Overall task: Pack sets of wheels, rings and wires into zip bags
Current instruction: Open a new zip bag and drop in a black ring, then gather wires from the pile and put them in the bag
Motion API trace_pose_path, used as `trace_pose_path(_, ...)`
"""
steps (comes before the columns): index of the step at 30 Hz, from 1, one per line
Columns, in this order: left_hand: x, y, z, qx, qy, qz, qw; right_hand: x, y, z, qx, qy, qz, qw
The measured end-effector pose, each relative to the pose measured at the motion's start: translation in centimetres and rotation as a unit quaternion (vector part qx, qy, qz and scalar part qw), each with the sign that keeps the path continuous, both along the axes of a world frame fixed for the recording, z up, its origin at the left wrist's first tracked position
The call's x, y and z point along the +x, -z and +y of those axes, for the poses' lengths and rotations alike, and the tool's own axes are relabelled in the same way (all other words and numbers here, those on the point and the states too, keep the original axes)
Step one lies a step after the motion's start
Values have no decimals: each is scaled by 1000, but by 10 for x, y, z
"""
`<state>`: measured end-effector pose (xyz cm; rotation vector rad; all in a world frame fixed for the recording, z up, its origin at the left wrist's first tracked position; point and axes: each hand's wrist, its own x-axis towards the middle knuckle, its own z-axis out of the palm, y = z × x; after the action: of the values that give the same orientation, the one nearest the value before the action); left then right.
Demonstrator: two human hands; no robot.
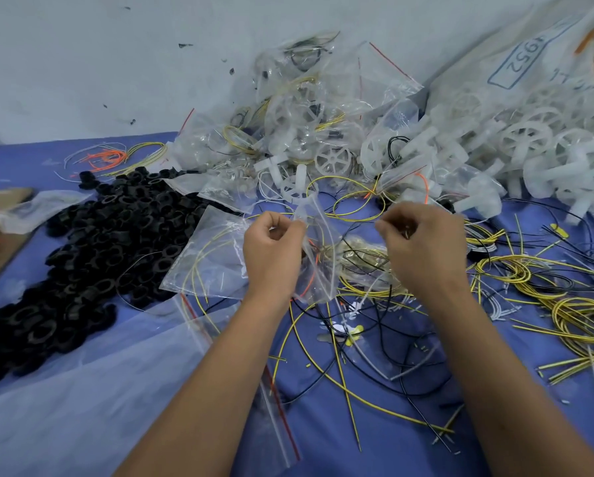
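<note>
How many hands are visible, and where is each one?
2. The left hand pinches a clear zip bag at centre; the right hand is beside it, fingers curled above the wires.

One camera only, worn on the person's head, looking forward and steeply down along both forearms. It sits close over the blue table (392,442), whose near edge falls outside the picture. The far limit of the view is the pale wall (99,63) (lines bow toward the edges, as a wide lens gives). No second view shares the scene.
</note>
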<state>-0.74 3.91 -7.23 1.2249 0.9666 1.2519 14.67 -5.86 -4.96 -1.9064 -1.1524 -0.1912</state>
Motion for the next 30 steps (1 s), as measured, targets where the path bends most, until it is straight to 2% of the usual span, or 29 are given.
trace_pose_path(3,0,0,-2,13,4,23,1000,3,4,1,-40,-14,2,999)
trace_pose_path(6,1,2,-2,33,-7,56,998,2,9,4,-143,-47,-18,988)
trace_pose_path(8,0,2,-2,51,-31,78,995,0,9,5,-213,-60,-38,974)
trace_pose_path(10,-1,2,-3,68,-76,98,990,-1,9,5,-238,-57,-55,968)
trace_pose_path(15,-8,1,-1,88,-168,109,976,-3,10,3,-145,-25,-99,984)
trace_pose_path(17,-9,0,0,97,-180,121,971,0,11,4,-74,-3,-108,991)
trace_pose_path(21,-10,0,-2,145,-187,171,956,3,11,4,95,7,6,995)
trace_pose_path(23,-10,0,-3,182,-184,205,944,3,11,4,140,11,57,988)
trace_pose_path(26,-8,0,-5,238,-167,252,923,4,10,4,171,7,117,978)
trace_pose_path(30,-4,1,-9,322,-141,284,892,5,11,5,158,-14,152,976)
